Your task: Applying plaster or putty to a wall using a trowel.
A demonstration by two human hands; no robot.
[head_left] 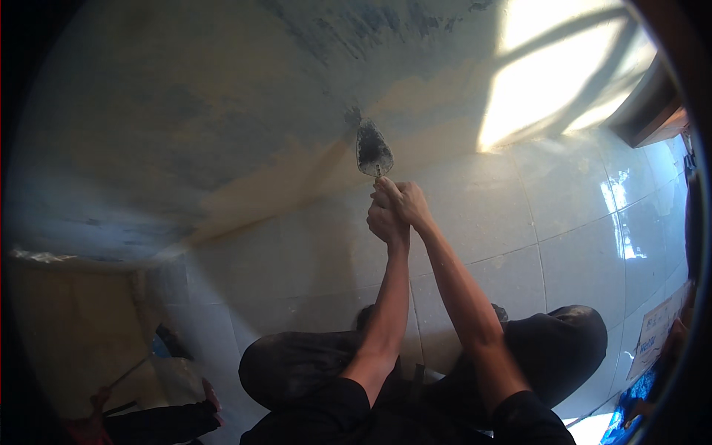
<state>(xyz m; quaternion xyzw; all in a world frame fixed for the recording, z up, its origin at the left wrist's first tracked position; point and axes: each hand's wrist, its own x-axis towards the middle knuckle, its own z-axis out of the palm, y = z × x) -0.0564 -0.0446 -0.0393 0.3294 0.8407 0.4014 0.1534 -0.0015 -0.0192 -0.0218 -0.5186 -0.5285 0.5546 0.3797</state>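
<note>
A pointed trowel [374, 154] is held out in front of me, its blade up against the wall or just short of it; I cannot tell which. Dark, wet-looking stuff covers much of the blade. My left hand [387, 221] is closed around the handle, which the fingers hide. Just above and to the right, my right hand [406, 200] is also closed, overlapping the left and gripping near the blade's neck. Beyond the blade's tip, a small dark patch [352, 116] marks the patchy grey and tan wall [245, 111].
Pale tiles [475, 215] cover the floor beneath me. A brown wooden piece [653, 104] stands at the far right. Cardboard [656, 330] and a blue plastic-looking thing [630, 408] lie at the right edge. At lower left, another person's hand [100, 400] holds a thin stick.
</note>
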